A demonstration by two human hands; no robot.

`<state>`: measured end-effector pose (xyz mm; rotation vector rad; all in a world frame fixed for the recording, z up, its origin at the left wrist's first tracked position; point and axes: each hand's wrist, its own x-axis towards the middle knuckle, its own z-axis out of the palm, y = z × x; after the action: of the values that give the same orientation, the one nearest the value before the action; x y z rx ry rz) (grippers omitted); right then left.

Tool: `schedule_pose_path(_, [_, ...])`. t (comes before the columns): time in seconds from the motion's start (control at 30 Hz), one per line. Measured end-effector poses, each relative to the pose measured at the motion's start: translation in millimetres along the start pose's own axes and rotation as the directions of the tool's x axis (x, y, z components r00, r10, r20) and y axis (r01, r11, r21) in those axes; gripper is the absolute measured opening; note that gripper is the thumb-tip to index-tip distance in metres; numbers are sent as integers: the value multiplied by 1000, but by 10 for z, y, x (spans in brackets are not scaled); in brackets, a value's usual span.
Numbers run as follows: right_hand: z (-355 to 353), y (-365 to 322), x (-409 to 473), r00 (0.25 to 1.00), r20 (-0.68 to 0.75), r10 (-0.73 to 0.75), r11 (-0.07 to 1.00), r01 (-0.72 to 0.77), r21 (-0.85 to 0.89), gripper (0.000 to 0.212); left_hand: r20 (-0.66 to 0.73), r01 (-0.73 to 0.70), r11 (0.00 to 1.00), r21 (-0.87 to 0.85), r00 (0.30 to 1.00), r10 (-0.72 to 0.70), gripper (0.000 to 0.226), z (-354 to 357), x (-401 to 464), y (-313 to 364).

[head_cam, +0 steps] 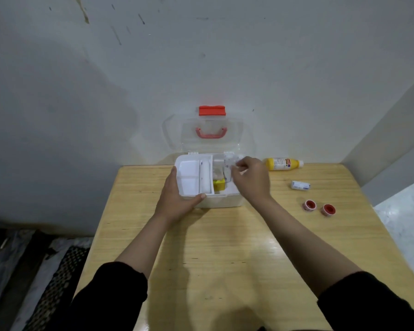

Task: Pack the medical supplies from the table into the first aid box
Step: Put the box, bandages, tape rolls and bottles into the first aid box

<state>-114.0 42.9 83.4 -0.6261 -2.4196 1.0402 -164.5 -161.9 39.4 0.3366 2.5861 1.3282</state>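
Observation:
The white first aid box (221, 201) stands open at the table's far middle, its clear lid (210, 137) with red handle leaning back against the wall. My left hand (177, 199) grips the white inner tray (189, 175) at the box's left side. My right hand (251, 177) is over the box's right compartment, fingers pinched on a clear plastic packet (230, 163). A yellow item (219, 184) lies inside the box. On the table to the right lie a yellow bottle (283, 164), a white bandage roll (300, 185) and two red-cored tape rolls (309, 205) (328, 209).
The wooden table (225, 247) stands in a corner, with walls behind and to the right. A dark patterned mat (58, 283) lies on the floor at the left. Pale floor shows at the right.

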Motion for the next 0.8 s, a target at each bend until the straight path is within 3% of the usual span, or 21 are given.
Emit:
schedule_pose_path(0.1, [-376,499,-144,984,-173,48,994,-65,-92,18,-13,-17,1000,-12,1000,17,119,5,3,1])
schedule_pose_path(0.2, [-751,1045,-325,953,-227,203,933,-258,-252,27,-14,-18,1000,-11,1000,18,119,17,14,-16])
schedule_pose_path(0.33, [-1117,1634,-438,862,-142,486,770,-499,-398,54,-29,-10,1000,3,1000,10,119,33,19,-11])
schedule_pose_path(0.43, [-1197,1851,-447,811,-28,585,736,-545,-402,65,-38,-2,1000,19,999,3,118,41,20,-1])
schedule_pose_path(0.57, [-1164,1951,-419,840,-88,536,746,-520,-416,48,-37,14,1000,27,999,-13,117,42,27,-6])
schedule_pose_path(0.67, [-1158,1943,-406,864,-173,473,818,-503,-278,33,-36,20,999,28,999,-19,116,42,25,0])
schedule_pose_path(0.8, [-1109,1828,-382,944,-183,276,944,-301,-131,32,-42,17,999,30,999,-15,115,44,26,11])
